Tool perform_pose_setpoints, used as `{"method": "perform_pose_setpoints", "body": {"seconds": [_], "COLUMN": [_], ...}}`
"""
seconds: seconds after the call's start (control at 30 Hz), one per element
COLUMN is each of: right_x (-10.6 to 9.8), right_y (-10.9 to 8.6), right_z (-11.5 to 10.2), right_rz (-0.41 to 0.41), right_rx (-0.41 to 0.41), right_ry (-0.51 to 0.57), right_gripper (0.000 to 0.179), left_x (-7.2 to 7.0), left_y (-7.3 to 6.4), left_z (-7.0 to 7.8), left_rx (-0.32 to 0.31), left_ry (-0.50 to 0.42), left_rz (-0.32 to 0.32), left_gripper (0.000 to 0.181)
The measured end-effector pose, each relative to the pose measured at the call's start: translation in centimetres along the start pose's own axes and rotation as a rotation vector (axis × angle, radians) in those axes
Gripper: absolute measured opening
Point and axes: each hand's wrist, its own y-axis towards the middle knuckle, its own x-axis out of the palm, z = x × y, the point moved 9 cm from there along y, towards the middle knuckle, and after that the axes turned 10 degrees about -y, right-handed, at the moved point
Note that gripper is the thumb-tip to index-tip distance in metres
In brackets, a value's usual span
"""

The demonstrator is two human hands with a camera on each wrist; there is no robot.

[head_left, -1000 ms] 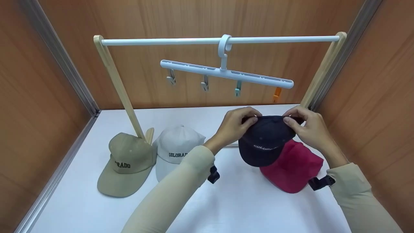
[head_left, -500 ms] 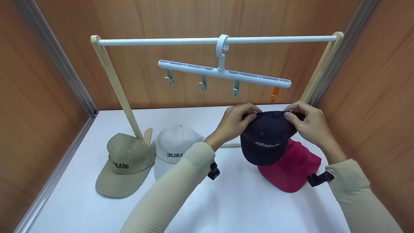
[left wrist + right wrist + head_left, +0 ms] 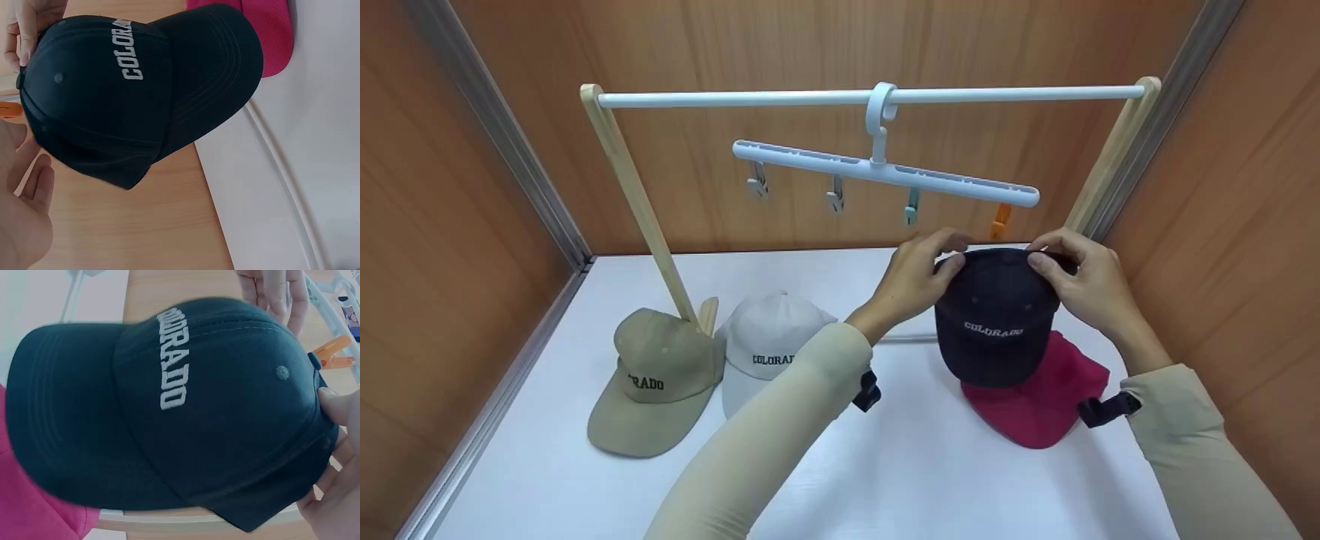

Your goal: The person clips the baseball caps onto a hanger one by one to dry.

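Dark cap (image 3: 997, 315): held up above the table (image 3: 870, 465), its bill (image 3: 990, 366) angled down and toward me; it overlapped the red cap (image 3: 1072, 390) in the head view, and I could not tell whether the two touched.
Left hand (image 3: 915, 274): pinched the upper left edge, thumb in front, fingers behind.
Right hand (image 3: 1084, 281): pinched the upper right, thumb on the cloth near the button (image 3: 314, 361), fingers behind.
Space between hands: my hands stood apart, the top of the crown between them; keeping both at one height seemed the way to hold the lettering (image 3: 994, 330) level.
Pinch: light but even, I judged, as soft cloth would likely have buckled under a harder squeeze on one side.
Orange clip (image 3: 1000, 222): hung from the hanger (image 3: 960, 185), just above the cap in the head view; fingertips were best kept low and clear of it.
Bill: worth lifting enough not to drag the red cap.
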Motion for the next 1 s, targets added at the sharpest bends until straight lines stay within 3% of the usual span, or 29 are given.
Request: {"method": "perform_pose_setpoints", "body": {"seconds": [0.2,0.43,0.53,0.83,1.0], "right_x": [0.2,0.3,0.3,0.4,0.4], "right_y": [0.1,0.2,0.2,0.4,0.3], "right_z": [0.8,0.8,0.5,0.0,-0.4], "right_rz": [-0.006,0.019,0.040,0.066,0.079], "right_rx": [-0.007,-0.021,-0.033,-0.060,-0.087], "right_ry": [-0.020,-0.022,-0.021,-0.002,0.030], "right_gripper": [0.012,0.014,0.014,0.013,0.014], "left_x": [0.7,1.5,1.6,1.3,1.3], "left_y": [0.8,1.8,2.3,2.8,2.8], "left_z": [1.0,1.3,1.5,2.9,2.7], "left_rx": [-0.014,-0.173,-0.212,-0.148,-0.172], "left_ry": [-0.099,-0.271,-0.339,-0.447,-0.514], "left_rz": [-0.006,-0.023,-0.015,0.021,0.046], "left_gripper": [0.041,0.059,0.060,0.045,0.040]}}
